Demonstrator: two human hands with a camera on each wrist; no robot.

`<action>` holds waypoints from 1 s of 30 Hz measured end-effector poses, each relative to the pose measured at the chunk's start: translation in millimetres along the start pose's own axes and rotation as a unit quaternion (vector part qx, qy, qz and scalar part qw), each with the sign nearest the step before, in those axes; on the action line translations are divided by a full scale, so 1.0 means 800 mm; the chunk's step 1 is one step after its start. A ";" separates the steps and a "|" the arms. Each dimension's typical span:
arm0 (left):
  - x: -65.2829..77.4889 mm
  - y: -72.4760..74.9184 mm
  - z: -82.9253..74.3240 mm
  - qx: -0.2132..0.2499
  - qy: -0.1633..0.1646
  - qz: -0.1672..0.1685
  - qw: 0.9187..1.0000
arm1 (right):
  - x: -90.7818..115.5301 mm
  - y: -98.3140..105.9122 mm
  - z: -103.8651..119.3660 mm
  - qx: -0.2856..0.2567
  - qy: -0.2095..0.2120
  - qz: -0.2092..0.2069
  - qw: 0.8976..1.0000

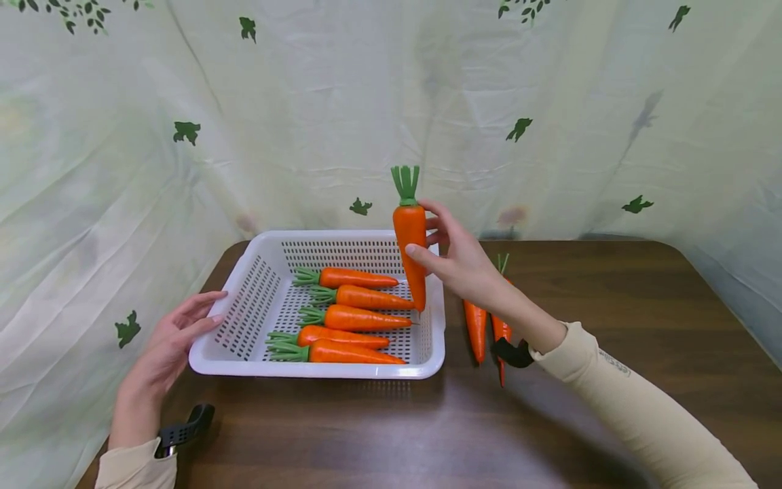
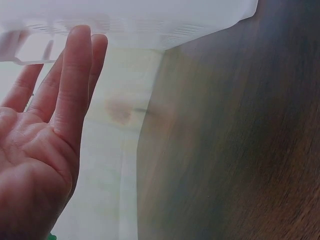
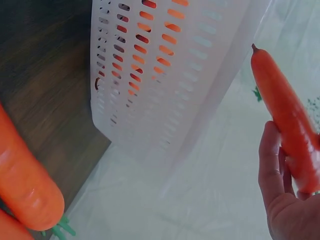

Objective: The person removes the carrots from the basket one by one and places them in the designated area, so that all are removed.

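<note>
My right hand [image 1: 455, 255] pinches an orange carrot [image 1: 411, 238] with green stalks, held upright with its tip down over the right end of a white perforated basket [image 1: 241, 319]. In the right wrist view the fingers grip the same carrot [image 3: 282, 105] beside the basket's outer wall [image 3: 150, 100]. Several carrots [image 1: 360, 319] lie side by side in the basket, stalks to the left. My left hand [image 1: 174, 339] rests at the basket's left rim, fingers nearly straight. In the left wrist view that hand [image 2: 55, 115] has its fingertips at the basket's side.
Two more carrots [image 1: 475, 329] lie on the dark wooden table [image 1: 586, 292] right of the basket, partly hidden by the right forearm. A pale curtain [image 1: 342, 122] with green leaf shapes hangs behind the table. Black straps [image 1: 186, 428] circle the wrists.
</note>
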State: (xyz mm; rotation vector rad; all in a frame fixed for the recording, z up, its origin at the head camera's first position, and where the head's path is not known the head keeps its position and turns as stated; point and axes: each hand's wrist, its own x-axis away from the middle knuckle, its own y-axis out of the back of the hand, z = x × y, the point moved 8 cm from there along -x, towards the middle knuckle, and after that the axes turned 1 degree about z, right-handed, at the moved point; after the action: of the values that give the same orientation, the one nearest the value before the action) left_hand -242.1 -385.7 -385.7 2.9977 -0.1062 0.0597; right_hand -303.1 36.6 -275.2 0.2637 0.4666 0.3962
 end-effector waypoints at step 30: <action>-0.002 -0.001 0.000 0.018 -0.005 0.014 1.000 | 0.061 0.065 -0.027 0.000 -0.068 -0.020 0.998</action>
State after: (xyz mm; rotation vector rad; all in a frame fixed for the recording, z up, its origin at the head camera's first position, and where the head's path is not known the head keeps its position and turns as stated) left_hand -243.4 -384.7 -385.7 3.0331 -0.1488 0.0500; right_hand -289.6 107.3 -295.4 0.2794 0.3387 0.3373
